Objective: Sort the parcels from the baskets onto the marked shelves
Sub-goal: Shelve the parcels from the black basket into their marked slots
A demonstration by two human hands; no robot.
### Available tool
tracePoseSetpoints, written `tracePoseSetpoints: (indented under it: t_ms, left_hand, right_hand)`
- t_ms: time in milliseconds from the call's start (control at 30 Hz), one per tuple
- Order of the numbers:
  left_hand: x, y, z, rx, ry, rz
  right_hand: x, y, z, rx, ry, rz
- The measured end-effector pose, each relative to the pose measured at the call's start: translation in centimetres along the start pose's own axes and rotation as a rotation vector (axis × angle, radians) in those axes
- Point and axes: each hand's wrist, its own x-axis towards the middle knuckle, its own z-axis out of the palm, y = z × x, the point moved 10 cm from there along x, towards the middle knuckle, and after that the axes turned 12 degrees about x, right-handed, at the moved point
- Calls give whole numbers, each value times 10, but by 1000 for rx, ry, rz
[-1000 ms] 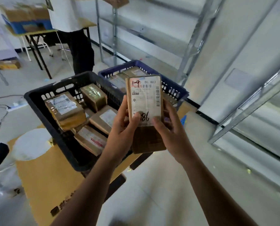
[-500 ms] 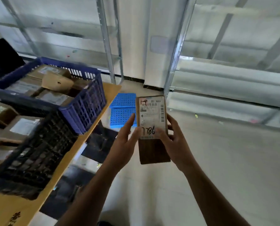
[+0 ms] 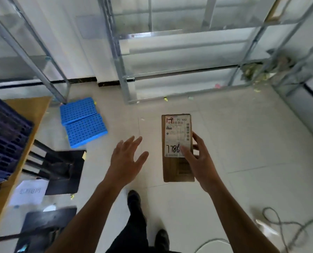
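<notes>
A flat brown cardboard parcel (image 3: pixel 176 168) with a white label, marked "1-4" in red and "7786" in black, is held upright over the floor. My right hand (image 3: pixel 197 161) grips its right edge, thumb across the label. My left hand (image 3: pixel 126 161) hovers apart from the parcel to its left, fingers spread and holding nothing. A dark blue basket (image 3: pixel 4 139) stands on the wooden table (image 3: pixel 31 110) at the left edge. Bare metal shelves (image 3: pixel 170 72) rise straight ahead.
A blue perforated plastic panel (image 3: pixel 82 121) lies on the tiled floor by a second shelf rack (image 3: pixel 48 66). Black chairs (image 3: pixel 61 170) sit under the table. A grey cable (image 3: pixel 279 227) loops on the floor at lower right. Litter (image 3: pixel 256 72) lies in the far corner.
My view has swung right, away from the baskets and toward the shelves. My left hand has let go of the parcel and moved off to the left; my right hand alone holds it.
</notes>
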Motion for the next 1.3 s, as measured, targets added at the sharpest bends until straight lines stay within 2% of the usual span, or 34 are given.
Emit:
tracePoseSetpoints:
  t_ms: [167, 533, 767, 1033, 1300]
  left_hand:
    - [62, 41, 17, 122, -35, 118]
    - [224, 123, 24, 184, -87, 348]
    - [297, 191, 47, 205, -159, 445]
    - [371, 329, 87, 280, -150, 659]
    - [468, 492, 122, 396, -145, 757]
  right_hand:
    - [32, 3, -36, -3, 82, 13]
    - [141, -44, -93, -59, 278, 23]
    - [175, -49, -149, 19, 440, 17]
    - [229, -56, -260, 115, 599, -9]
    - [316, -97, -411, 201, 654, -80]
